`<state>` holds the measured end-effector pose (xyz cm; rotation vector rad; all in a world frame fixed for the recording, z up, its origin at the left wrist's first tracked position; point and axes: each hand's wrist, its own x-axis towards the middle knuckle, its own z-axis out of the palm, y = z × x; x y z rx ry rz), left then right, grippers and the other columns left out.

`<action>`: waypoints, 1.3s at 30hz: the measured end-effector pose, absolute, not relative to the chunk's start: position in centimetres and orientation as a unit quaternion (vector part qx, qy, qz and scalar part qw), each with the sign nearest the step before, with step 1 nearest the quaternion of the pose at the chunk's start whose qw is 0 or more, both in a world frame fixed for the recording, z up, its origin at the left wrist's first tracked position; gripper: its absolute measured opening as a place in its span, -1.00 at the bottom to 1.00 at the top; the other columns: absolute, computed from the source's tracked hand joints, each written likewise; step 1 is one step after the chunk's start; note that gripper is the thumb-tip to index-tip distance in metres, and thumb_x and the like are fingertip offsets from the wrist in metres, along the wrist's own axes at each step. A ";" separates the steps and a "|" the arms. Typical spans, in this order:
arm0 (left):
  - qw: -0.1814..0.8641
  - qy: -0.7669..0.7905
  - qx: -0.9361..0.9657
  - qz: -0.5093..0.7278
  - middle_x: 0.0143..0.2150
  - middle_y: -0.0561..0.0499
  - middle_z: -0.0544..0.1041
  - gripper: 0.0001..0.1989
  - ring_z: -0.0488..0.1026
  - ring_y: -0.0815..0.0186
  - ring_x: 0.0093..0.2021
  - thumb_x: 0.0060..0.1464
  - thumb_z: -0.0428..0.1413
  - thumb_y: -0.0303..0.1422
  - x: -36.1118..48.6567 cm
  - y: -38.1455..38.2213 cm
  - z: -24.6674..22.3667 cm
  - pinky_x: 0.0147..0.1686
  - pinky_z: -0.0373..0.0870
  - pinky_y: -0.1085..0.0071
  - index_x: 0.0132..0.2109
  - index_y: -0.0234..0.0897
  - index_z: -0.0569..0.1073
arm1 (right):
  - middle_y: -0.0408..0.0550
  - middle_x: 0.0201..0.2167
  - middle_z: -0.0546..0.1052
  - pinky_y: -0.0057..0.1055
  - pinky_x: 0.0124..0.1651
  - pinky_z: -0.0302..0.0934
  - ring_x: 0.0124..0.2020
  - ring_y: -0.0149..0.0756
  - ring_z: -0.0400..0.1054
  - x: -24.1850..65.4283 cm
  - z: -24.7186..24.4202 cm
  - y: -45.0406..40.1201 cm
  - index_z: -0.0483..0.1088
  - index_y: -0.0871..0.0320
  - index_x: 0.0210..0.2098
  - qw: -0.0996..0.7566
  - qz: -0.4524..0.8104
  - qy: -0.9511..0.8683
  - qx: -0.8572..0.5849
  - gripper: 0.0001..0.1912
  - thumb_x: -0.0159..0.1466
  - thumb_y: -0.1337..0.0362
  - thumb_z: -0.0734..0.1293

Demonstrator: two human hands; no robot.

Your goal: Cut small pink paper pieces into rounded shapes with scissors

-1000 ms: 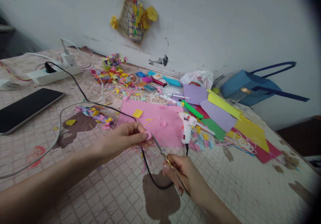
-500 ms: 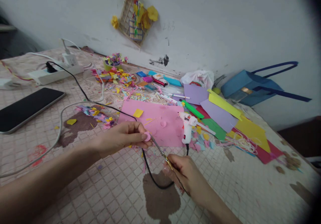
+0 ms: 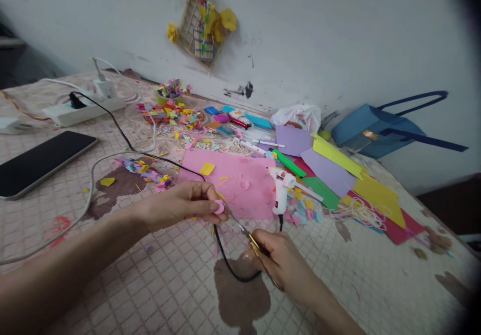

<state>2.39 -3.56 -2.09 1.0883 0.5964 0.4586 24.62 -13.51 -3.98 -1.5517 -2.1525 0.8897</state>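
Observation:
My left hand (image 3: 188,202) pinches a small pink paper piece (image 3: 219,207) with a rounded edge between thumb and fingers. Gold-handled scissors (image 3: 255,244) are held in my right hand (image 3: 280,260), their blades pointing up and left to the paper piece. The blade tips meet the piece beside my left fingertips; whether they are cutting through it is too small to tell. Behind both hands lies a pink paper sheet (image 3: 244,167) with a yellow scrap (image 3: 207,169) on it. A white glue gun (image 3: 280,192) rests at the sheet's right edge.
A black cord (image 3: 221,247) loops beneath my hands. To the left are a phone (image 3: 45,159) and a power strip (image 3: 82,112). Paper scraps (image 3: 169,114) pile at the back; coloured sheets (image 3: 330,175), white string (image 3: 356,215) and a blue bag (image 3: 376,129) lie right.
The scissors have turned slightly in my right hand, showing more of the gold handles. The pink piece has shifted a little down and left in my left fingers.

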 end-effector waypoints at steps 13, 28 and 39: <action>0.793 0.272 0.495 0.228 -0.33 0.03 0.58 -0.87 0.52 0.39 -0.29 0.03 0.18 -0.42 2.6 -3.8 -2.5 -0.21 0.38 0.44 -0.39 -0.34 0.38 | -0.27 -0.70 0.16 -0.53 -0.60 -0.05 -0.68 -0.48 0.02 24.2 -3.7 -14.0 0.26 0.18 -0.48 0.230 0.500 -0.658 -0.513 -0.52 0.27 -0.10 0.11; 0.782 0.294 0.498 0.231 -0.35 0.03 0.58 -0.86 0.51 0.40 -0.30 0.03 0.18 -0.40 2.8 -4.2 -2.2 -0.24 0.38 0.45 -0.40 -0.34 0.36 | -0.28 -0.75 0.17 -0.51 -0.52 0.07 -0.66 -0.46 0.07 25.0 -4.0 -13.6 0.19 0.15 -0.57 0.245 0.481 -0.672 -0.508 -0.60 0.30 0.05 0.15; 0.767 0.279 0.529 0.230 -0.33 0.03 0.59 -0.87 0.52 0.38 -0.29 0.04 0.17 -0.38 2.4 -3.9 -2.7 -0.24 0.39 0.44 -0.39 -0.34 0.38 | -0.27 -0.66 0.15 -0.51 -0.57 -0.15 -0.61 -0.47 0.02 25.1 -3.6 -13.5 0.06 0.14 -0.59 0.171 0.395 -0.721 -0.543 -0.65 0.27 0.22 0.21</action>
